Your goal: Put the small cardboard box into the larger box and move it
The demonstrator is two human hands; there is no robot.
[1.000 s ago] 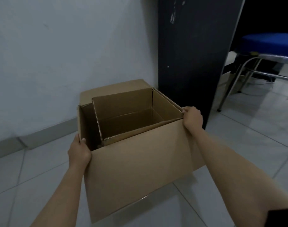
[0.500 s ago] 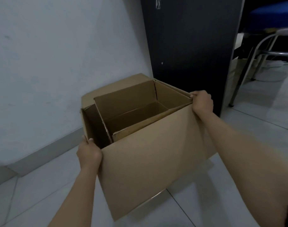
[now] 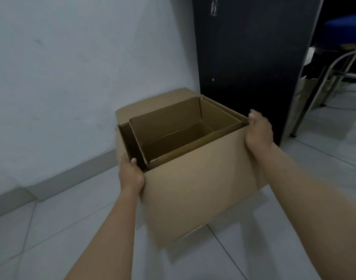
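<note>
1. my left hand [image 3: 130, 174] is clamped on the near left corner of the larger box [image 3: 195, 190], thumb hooked over the rim, fingers out of sight round the outside.
2. my right hand [image 3: 258, 131] grips the right corner of that same box, fingers curled over the top edge.
3. the larger box sits between my two hands, open at the top, tipped so its near bottom edge is off the floor [image 3: 254, 249]; a shadow lies on the tiles beneath it.
4. the small cardboard box [image 3: 173, 126] is inside the larger one, also open at the top, pushed toward my right hand's side; a dark gap shows between it and the wall of the larger box by my left hand.
5. i can see the small box's bare bottom; nothing visible in it.
6. the floor under my arms is pale glossy tile with thin grout lines running off at angles.
7. beyond my left hand a plain white wall [image 3: 72, 67] meets the floor with a grey skirting strip [image 3: 72, 178] along its base.
8. beyond my right hand stands a tall dark panel [image 3: 250, 57], with a few pale scuffs near its top.
9. further out past my right hand, a chair with a blue seat [image 3: 345, 31] and metal legs [image 3: 324, 81]; the clutter under it is too dim to tell.
</note>
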